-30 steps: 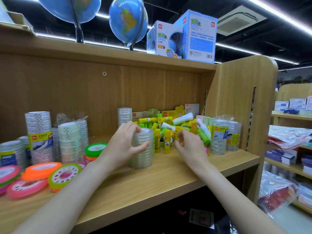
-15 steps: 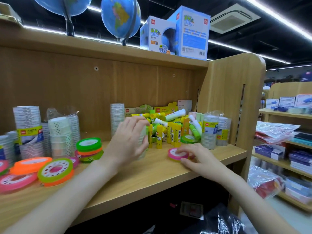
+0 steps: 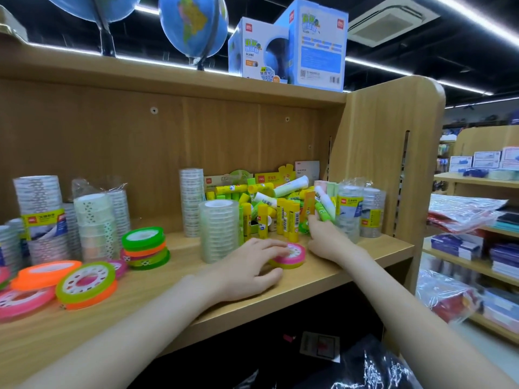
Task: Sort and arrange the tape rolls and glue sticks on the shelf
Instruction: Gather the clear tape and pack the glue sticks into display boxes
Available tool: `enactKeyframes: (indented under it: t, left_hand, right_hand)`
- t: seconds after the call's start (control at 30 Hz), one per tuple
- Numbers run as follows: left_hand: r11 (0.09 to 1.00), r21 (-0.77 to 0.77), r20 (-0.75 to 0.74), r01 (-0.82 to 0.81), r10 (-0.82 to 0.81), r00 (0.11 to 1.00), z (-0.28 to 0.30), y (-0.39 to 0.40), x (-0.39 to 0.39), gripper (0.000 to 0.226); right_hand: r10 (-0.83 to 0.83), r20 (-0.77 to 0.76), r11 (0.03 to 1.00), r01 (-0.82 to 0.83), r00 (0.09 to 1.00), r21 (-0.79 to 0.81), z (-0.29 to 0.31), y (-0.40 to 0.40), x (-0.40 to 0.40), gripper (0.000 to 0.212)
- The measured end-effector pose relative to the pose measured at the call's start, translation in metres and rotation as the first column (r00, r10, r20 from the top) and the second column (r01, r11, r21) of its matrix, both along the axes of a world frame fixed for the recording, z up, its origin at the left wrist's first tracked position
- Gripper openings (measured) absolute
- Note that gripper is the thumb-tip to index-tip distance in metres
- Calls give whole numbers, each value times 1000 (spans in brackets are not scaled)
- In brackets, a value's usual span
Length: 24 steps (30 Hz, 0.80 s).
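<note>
The left hand (image 3: 250, 265) covers part of the pink tape roll (image 3: 290, 255). The right hand's (image 3: 327, 238) fingertips vanish into the glue sticks (image 3: 283, 209). Pink rolls (image 3: 16, 301) at the left edge are cut off, and the box labels are too small to read.

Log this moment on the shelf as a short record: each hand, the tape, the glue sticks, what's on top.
left hand: left hand lies on the wooden shelf, fingertips touching the pink tape roll
right hand: right hand reaches into the glue stick pile; grip hidden
clear tape: clear tape stack upright just left of the pile
coloured tape: green and orange rolls stacked further left
top board: globe and globe boxes
</note>
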State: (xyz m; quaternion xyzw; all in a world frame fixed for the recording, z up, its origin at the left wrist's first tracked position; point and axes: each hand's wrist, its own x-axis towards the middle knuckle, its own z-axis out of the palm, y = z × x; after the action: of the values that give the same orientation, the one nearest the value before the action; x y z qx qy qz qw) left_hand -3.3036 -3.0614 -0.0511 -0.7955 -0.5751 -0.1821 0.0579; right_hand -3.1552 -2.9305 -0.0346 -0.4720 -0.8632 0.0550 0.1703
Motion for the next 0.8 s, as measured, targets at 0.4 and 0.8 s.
enactKeyframes:
  t: [0.4, 0.8]
  left_hand:
    - [993, 36, 87, -112, 108, 990, 0, -5, -7, 46]
    - [987, 55, 270, -153, 133, 954, 1, -62, -27, 49]
  right_hand:
    - [35, 3, 995, -35, 999, 94, -1, -16, 41, 51]
    - [417, -193, 907, -421, 888, 23, -7, -60, 37, 35]
